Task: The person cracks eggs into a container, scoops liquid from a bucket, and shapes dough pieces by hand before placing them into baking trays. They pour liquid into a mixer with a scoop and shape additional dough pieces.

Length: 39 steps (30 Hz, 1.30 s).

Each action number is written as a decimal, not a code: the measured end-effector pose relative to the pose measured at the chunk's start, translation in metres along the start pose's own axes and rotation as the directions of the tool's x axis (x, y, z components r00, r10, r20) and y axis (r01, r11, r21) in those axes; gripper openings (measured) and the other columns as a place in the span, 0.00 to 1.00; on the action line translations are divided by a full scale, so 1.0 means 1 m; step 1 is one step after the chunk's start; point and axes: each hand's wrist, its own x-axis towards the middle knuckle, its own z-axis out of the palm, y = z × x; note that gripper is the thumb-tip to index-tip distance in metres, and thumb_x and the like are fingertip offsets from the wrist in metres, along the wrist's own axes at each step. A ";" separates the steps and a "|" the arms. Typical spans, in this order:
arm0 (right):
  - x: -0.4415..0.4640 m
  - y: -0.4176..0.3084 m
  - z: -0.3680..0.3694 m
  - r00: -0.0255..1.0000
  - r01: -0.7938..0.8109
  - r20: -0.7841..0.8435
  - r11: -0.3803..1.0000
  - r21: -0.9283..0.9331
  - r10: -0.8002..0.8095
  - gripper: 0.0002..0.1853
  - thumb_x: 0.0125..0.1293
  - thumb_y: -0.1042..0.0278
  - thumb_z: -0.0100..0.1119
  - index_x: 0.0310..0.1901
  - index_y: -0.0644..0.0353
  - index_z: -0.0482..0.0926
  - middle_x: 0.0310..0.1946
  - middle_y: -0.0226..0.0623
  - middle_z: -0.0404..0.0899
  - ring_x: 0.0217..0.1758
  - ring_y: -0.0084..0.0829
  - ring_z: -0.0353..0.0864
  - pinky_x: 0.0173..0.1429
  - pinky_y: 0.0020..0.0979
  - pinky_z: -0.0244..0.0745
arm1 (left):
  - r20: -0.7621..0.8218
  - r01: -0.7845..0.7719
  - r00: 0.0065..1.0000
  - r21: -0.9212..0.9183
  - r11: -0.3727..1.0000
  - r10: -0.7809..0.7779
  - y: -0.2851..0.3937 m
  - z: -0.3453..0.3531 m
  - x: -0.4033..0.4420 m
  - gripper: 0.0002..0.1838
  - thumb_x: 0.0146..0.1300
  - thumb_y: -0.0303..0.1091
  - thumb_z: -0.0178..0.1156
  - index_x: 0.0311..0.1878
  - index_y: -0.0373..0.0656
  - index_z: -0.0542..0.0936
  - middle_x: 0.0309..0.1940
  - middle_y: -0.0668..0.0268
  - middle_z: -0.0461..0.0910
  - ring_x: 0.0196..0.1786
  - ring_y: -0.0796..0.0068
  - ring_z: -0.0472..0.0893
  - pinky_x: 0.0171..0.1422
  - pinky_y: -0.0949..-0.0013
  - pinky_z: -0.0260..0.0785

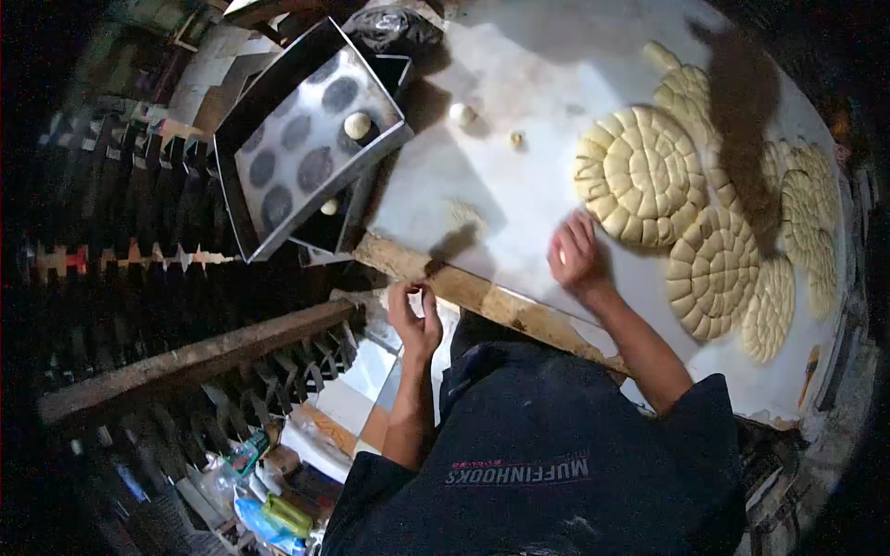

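A person in a dark printed shirt [556, 445] stands at a floured table, seen from the head down. Nearest, the left hand [413, 320] hangs just off the table's wooden edge [501, 301], thumb and fingers bent toward each other; nothing shows in it, and whether the tips meet cannot be told. The right hand [579, 255] is over the tabletop, fingers loosely curled; whether they hold anything cannot be made out.

Just beyond the right fingertips, ahead and to the right, lies a large dough disc [640, 176], scored in rings of small blocks. It is round, with no clear long axis. The right hand is much the nearer; whether it touches the rim is unclear. The left hand is well apart.

Right of this disc, a second scored disc [714, 273] lies nearer the person, with a narrower-looking one [769, 310] beside it. Farther off, a small dough piece [516, 140] and a dough ball [462, 114] sit on the table. To the left, a tilted metal tray [315, 144] with dark round patches carries another ball [357, 125].

A heavy shadow hides part of the dough at far right; the left background is dark and smeared.
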 end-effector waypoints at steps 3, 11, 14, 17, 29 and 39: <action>0.000 -0.031 0.007 0.947 -0.313 0.124 0.937 0.154 0.296 0.05 0.61 0.71 0.53 0.35 0.63 0.73 0.37 0.47 0.73 0.53 0.53 0.69 0.55 0.45 0.69 | 0.022 0.084 0.996 0.043 0.996 -0.085 0.003 0.002 -0.028 0.07 0.57 0.20 0.57 0.39 0.36 0.75 0.31 0.57 0.74 0.33 0.63 0.74 0.41 0.66 0.67; -0.026 0.000 -0.057 0.878 -0.282 0.475 0.863 0.419 0.057 0.05 0.60 0.72 0.53 0.32 0.66 0.74 0.34 0.49 0.75 0.43 0.48 0.76 0.52 0.42 0.72 | -0.021 0.053 0.998 0.052 0.997 -0.052 0.009 0.014 -0.039 0.10 0.53 0.17 0.55 0.40 0.37 0.75 0.29 0.58 0.73 0.33 0.63 0.75 0.40 0.67 0.68; 0.001 -0.024 -0.077 0.896 -0.332 0.442 0.713 0.618 0.034 0.09 0.58 0.72 0.60 0.37 0.67 0.76 0.36 0.49 0.76 0.44 0.46 0.77 0.48 0.39 0.74 | 0.001 0.063 0.998 0.053 0.997 -0.063 0.029 0.015 -0.031 0.13 0.50 0.15 0.54 0.40 0.36 0.75 0.31 0.58 0.73 0.35 0.62 0.75 0.42 0.67 0.68; 0.004 -0.044 -0.054 0.995 0.013 0.080 0.853 0.522 -0.064 0.10 0.57 0.74 0.61 0.39 0.67 0.75 0.39 0.47 0.76 0.45 0.45 0.78 0.48 0.39 0.74 | 0.053 0.022 0.998 0.099 0.995 -0.027 0.038 0.015 -0.027 0.14 0.49 0.15 0.54 0.41 0.37 0.75 0.31 0.57 0.73 0.35 0.60 0.75 0.42 0.65 0.68; -0.023 -0.001 -0.039 0.951 -0.229 0.277 0.918 0.325 0.139 0.35 0.44 0.75 0.55 0.59 0.72 0.65 0.53 0.55 0.71 0.60 0.52 0.67 0.66 0.44 0.62 | 0.469 -0.099 0.879 0.004 0.995 0.085 0.085 0.104 -0.004 0.31 0.51 0.32 0.66 0.59 0.38 0.67 0.50 0.49 0.70 0.53 0.47 0.70 0.58 0.54 0.65; -0.008 -0.048 -0.062 0.912 -0.390 0.367 0.661 0.641 0.182 0.27 0.54 0.77 0.63 0.59 0.62 0.72 0.55 0.42 0.74 0.54 0.32 0.78 0.55 0.31 0.76 | 0.622 0.660 0.710 -0.422 0.622 -0.330 0.073 0.087 -0.012 0.19 0.65 0.36 0.62 0.53 0.36 0.72 0.40 0.64 0.79 0.43 0.76 0.78 0.46 0.73 0.72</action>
